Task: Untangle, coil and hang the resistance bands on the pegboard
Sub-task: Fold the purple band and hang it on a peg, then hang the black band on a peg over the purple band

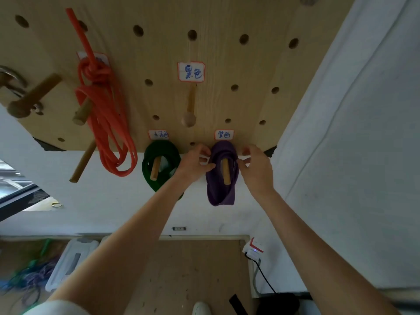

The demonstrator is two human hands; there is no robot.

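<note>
Purple band (221, 178) on its peg, fingers (208, 165) of both hands pinching it.

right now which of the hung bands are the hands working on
The purple band, coiled on the rightmost low peg. The left hand and right hand flank it, fingers at its upper edges; the green band and orange band hang untouched.

Red band (106, 123) label mostly hidden; floor tangle (29, 271) (blurred) perhaps cords; shoe (201, 309) cut off btm.

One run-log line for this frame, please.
purple band on peg | left hand, right hand pinching its sides | green band, orange band hung
</note>
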